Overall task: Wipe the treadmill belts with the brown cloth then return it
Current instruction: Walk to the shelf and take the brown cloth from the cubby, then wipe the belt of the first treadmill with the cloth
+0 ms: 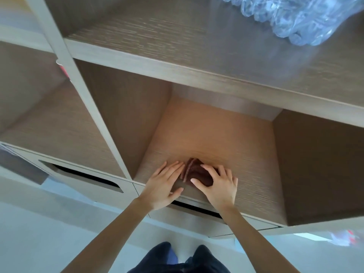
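From the head view, both bare arms reach forward into an open wooden compartment (216,134) of a shelf unit, and the brown cloth (194,171) lies folded on its floor near the front edge, right between the two hands. The left hand (165,186) lies flat with its fingers straight and together, palm down on the wood; its fingertips reach the cloth's left edge, though whether they touch it or stop just beside it I cannot tell. The right hand (218,186) sits over the cloth's right half, fingers bent down on top of the folds and thumb stretched along the near side, so it grips the cloth from above. Just under the wrists runs the dark slot of a drawer front (197,208), and a second drawer cutout (82,176) shows well off to the left of the left hand. High above the right hand, on the upper shelf (177,36), rests a plastic-wrapped pack of bottles (291,18), blurred. Below the forearms the person's dark trousers (177,259) show against a pale floor (59,233)
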### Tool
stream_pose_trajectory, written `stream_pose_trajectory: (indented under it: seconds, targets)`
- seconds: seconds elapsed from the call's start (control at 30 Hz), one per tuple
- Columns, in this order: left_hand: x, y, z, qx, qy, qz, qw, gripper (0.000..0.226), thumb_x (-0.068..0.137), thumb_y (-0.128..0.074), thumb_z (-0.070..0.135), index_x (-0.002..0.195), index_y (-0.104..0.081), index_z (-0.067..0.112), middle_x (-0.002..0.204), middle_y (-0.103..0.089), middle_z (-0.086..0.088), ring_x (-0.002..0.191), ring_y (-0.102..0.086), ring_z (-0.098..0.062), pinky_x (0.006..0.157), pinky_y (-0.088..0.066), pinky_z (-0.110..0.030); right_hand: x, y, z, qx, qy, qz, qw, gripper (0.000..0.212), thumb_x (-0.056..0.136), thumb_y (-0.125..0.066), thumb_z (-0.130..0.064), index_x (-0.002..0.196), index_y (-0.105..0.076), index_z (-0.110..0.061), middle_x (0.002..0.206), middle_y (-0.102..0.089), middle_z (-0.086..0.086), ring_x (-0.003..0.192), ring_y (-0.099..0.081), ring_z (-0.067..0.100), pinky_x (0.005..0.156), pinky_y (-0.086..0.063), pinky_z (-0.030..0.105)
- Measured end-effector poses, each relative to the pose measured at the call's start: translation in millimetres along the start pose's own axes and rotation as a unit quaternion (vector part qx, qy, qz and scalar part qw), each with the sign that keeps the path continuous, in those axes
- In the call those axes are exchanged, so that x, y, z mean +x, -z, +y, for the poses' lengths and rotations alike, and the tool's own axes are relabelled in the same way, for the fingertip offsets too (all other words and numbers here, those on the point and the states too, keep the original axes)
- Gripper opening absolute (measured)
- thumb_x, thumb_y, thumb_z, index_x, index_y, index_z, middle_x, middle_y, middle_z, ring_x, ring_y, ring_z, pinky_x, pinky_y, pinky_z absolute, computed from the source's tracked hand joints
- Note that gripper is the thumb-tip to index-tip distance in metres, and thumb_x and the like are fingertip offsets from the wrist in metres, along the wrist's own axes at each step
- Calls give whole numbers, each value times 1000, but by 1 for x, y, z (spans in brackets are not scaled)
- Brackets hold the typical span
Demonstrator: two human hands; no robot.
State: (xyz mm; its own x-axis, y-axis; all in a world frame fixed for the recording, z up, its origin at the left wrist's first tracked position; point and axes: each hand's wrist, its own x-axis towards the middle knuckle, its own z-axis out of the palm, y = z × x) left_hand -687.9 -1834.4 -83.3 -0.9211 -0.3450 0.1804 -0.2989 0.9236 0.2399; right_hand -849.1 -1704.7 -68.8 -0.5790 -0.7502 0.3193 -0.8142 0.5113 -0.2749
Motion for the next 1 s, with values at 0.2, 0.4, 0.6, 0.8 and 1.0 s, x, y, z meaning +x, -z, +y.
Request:
stream_pose_trajectory:
  seconds: [0.2, 0.4, 0.6, 0.8, 1.0]
  targets:
    - [-8, 9, -10, 15, -19, -32, 999, 63, 92, -39, 47, 145, -33, 13, 151, -33, 0, 142, -19, -12, 119, -9, -39, 0, -5, 5, 30, 30, 80, 996, 32, 68, -67, -55, 79, -69, -25, 72, -60, -5, 65, -59, 22, 60, -46, 32]
    - [-7, 9, -9, 25, -57, -38, 997, 61, 91, -31, 52, 139, -44, 16, 147, -39, -5, 140, -27, -20, 114, -15, -47, -33, 24, 11, 63, -30, 33, 997, 37, 55, -87, -48, 80, -71, -26, 75, -64, -9, 66, -60, 20, 57, -49, 28]
    - [7, 6, 17, 3, -172, -70, 983, 60, 92, -30, 52, 139, -45, 17, 147, -40, -2, 139, -30, -22, 113, -22, -46, -90, 68, 28, 89, -155, 60, 982, 40, 62, -73, -56, 88, -72, -25, 79, -66, -7, 69, -63, 20, 66, -52, 30]
    - [22, 1, 87, -45, -323, -97, 940, 59, 91, -36, 46, 138, -45, 12, 144, -44, -4, 135, -37, -21, 112, -27, -44, -175, 104, 42, 20, -231, 91, 968, 34, 60, -76, -40, 87, -70, -21, 86, -64, -6, 76, -59, 15, 65, -50, 26]
    - [21, -6, 170, -82, -462, -110, 876, 61, 83, -62, 40, 136, -49, 11, 139, -50, -7, 130, -45, -24, 105, -37, -49, -260, 127, 44, 28, -352, 104, 930, 36, 64, -74, -40, 96, -70, -24, 100, -68, -13, 84, -62, 12, 75, -48, 27]
